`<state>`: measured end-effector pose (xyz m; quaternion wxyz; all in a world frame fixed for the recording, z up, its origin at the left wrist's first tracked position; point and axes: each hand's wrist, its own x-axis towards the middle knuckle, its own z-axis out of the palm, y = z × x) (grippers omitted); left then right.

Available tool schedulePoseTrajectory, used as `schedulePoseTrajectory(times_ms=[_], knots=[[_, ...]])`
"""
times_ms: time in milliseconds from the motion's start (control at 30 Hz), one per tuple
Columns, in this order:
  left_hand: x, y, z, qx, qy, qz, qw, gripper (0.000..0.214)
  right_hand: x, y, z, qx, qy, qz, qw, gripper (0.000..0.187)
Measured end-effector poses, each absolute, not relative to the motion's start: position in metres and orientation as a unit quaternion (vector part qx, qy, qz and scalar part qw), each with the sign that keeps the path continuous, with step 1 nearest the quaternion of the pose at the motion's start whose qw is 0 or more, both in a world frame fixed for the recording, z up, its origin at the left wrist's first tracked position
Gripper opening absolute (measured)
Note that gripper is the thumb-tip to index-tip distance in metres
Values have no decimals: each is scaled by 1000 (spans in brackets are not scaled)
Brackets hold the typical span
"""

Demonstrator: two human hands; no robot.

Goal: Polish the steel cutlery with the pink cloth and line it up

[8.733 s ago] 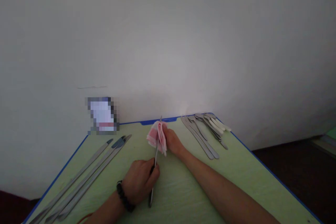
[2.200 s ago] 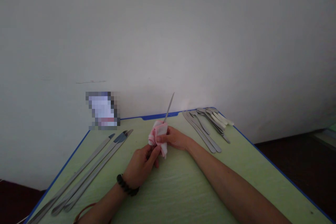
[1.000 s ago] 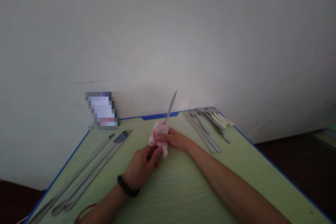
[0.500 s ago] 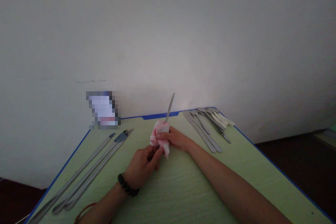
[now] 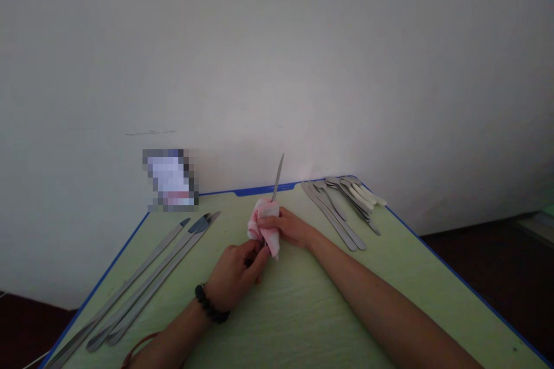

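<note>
A table knife (image 5: 278,177) points up and away from me, its blade showing above a pink and white cloth (image 5: 265,220). My right hand (image 5: 291,227) is closed on the cloth, which is wrapped around the middle of the knife. Lower down, my left hand (image 5: 240,265) pinches the knife's handle end, mostly hidden by the fingers and cloth. A black beaded bracelet (image 5: 210,304) circles my left wrist. Both hands are above the middle of the green table (image 5: 294,323).
Several long metal knives (image 5: 151,279) lie along the table's left side. On the right are more table knives (image 5: 335,219), a pile of spoons and forks (image 5: 352,202) and white-handled cutlery (image 5: 361,193). A blurred-out phone-like screen (image 5: 170,179) leans against the wall (image 5: 277,69).
The knife's blade has tilted slightly to the left. Both hands keep their hold on the knife and cloth in nearly the same place.
</note>
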<state>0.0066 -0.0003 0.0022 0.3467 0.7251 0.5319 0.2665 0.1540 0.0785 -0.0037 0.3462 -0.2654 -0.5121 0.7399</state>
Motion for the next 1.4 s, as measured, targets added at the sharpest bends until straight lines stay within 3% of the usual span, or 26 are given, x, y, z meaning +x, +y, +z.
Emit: schedulePoseTrajectory(times_ms=[400, 767, 1400], knots=[[5, 0, 1, 751, 516, 248, 329, 40, 152, 78, -3, -277, -471, 747, 378, 25], [4, -1, 0, 737, 498, 278, 362, 51, 155, 80, -6, -262, -515, 743, 337, 28], [6, -1, 4, 762, 509, 229, 328, 42, 155, 85, -9, -268, -557, 710, 338, 24]])
